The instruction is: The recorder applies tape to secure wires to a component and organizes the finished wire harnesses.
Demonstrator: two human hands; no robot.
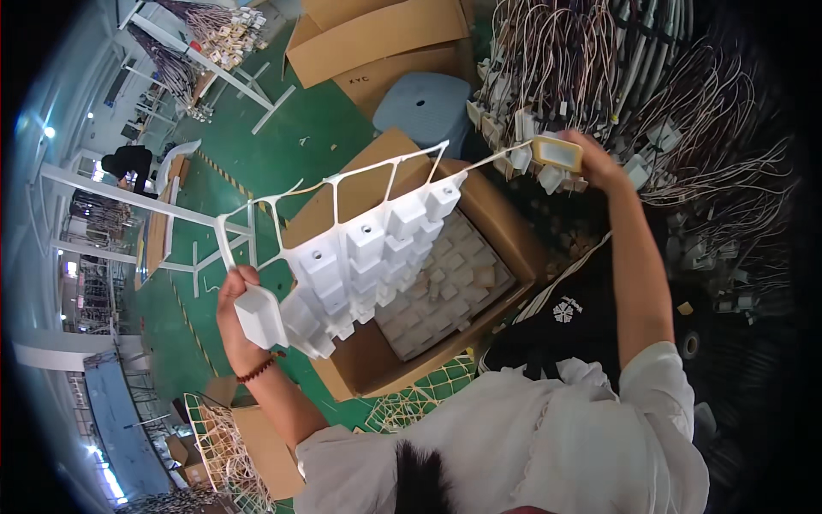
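My left hand (pixel 229 313) is closed on the near-left end of a white plastic frame (pixel 336 206), by a white block-shaped piece (pixel 259 317). Several rows of white box-shaped pieces (pixel 368 244) with small holes hang from this lattice, which slants up to the right. My right hand (pixel 595 161), raised at the right, is closed round a white box-shaped piece with a yellowish rim (pixel 558 153). A thin pale strip (pixel 497 158) runs from it to the frame. Below the frame, an open cardboard box (pixel 514 231) contains many similar white pieces (pixel 445 295).
A blue-grey stool (pixel 421 104) stands beyond the box, with larger cardboard boxes (pixel 377 43) behind. Bundled wires with white connectors (pixel 556 60) hang at the right. Discarded pale lattice frames (pixel 428 390) lie near the box. Another person (pixel 128 164) bends over at the far left.
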